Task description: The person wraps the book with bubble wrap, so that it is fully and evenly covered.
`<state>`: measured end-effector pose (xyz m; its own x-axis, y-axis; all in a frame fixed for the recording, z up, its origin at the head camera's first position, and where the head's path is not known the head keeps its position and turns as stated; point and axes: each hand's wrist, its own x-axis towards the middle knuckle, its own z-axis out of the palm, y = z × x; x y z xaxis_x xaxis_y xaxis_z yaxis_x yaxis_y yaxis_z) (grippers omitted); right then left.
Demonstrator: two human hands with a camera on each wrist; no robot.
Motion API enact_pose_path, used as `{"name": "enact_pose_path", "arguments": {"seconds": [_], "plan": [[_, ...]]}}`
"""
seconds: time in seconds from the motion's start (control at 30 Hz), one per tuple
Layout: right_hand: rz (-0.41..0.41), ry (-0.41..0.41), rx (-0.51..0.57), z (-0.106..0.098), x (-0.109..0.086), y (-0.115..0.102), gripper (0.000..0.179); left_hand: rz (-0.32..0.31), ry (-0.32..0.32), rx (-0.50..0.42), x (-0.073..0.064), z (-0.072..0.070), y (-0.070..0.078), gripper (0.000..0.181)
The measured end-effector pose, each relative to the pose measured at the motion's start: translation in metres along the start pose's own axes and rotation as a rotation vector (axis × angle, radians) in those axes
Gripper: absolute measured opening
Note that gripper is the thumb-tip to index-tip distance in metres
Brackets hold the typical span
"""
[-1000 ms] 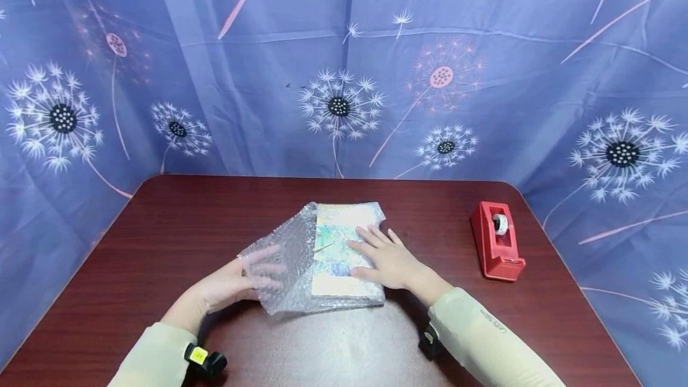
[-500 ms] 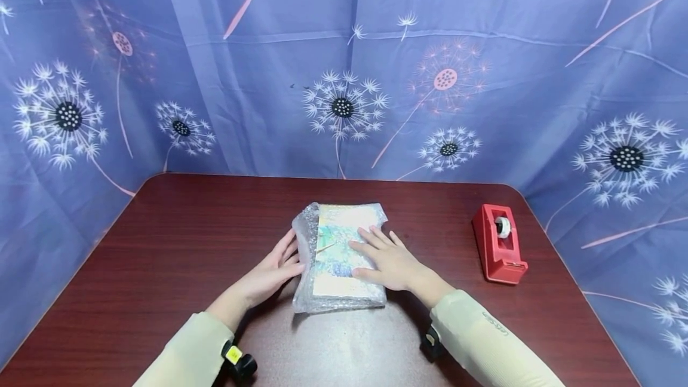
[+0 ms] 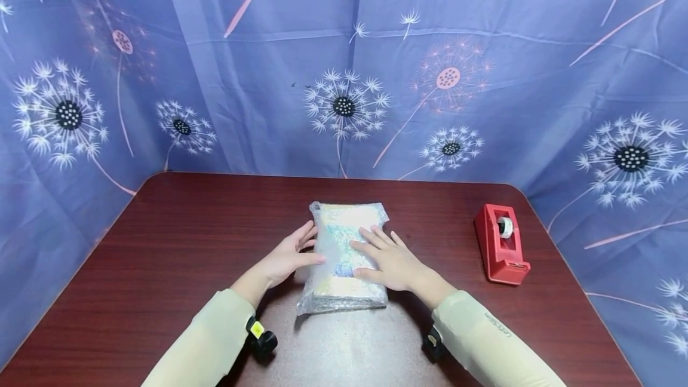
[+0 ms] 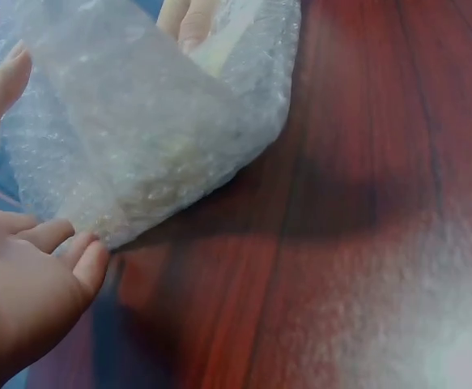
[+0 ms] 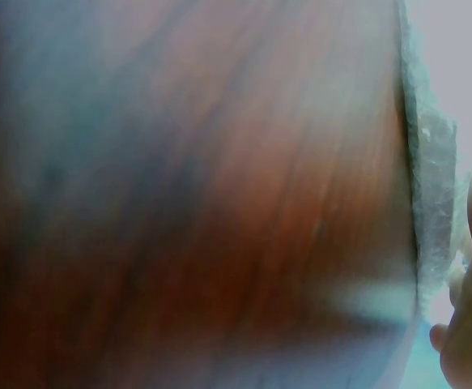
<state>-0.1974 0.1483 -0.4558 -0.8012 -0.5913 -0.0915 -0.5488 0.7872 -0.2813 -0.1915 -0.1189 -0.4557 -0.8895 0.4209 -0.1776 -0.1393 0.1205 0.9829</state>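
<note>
A book (image 3: 346,235) with a pale yellow, green and blue cover lies in bubble wrap (image 3: 322,304) at the middle of the table. A flap of the wrap covers the left part of the cover. My left hand (image 3: 285,258) is at the package's left edge, thumb over the flap and fingers along the side. In the left wrist view, the fingertips of that hand (image 4: 33,284) meet the wrap's corner. My right hand (image 3: 389,261) rests flat on the cover's right half, fingers spread. Only part of this hand (image 5: 470,324) shows in the right wrist view, beside the wrapped edge.
A red tape dispenser (image 3: 502,245) with a roll of tape (image 3: 505,227) stands at the right of the dark wooden table (image 3: 204,226). Behind the table hangs a blue curtain (image 3: 258,106) with dandelion prints.
My left hand has moved right, folding the loose left side of the bubble wrap over onto the book's cover. My right hand has stayed on the cover.
</note>
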Motion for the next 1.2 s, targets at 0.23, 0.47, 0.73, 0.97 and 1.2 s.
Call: {"name": "enact_pose_path", "arguments": {"seconds": [0.23, 0.47, 0.73, 0.97, 1.2], "plan": [[-0.001, 0.002, -0.012, -0.001, 0.000, 0.001, 0.066, -0.006, 0.080, 0.162, 0.009, 0.010, -0.001, 0.084], [-0.005, 0.008, -0.006, 0.004, 0.000, 0.002, 0.066, -0.001, 0.234, 0.294, 0.028, 0.009, -0.004, 0.039], [-0.007, 0.008, -0.002, 0.003, 0.000, 0.001, 0.066, 0.034, 0.177, 0.439, 0.042, 0.003, -0.003, 0.024], [-0.016, 0.013, -0.024, 0.000, 0.000, 0.001, 0.066, 0.113, 0.120, 0.789, 0.045, 0.002, -0.004, 0.023], [-0.017, 0.009, -0.032, -0.001, 0.000, 0.000, 0.067, 0.113, 0.143, 1.023, 0.044, 0.010, -0.003, 0.032]]}}
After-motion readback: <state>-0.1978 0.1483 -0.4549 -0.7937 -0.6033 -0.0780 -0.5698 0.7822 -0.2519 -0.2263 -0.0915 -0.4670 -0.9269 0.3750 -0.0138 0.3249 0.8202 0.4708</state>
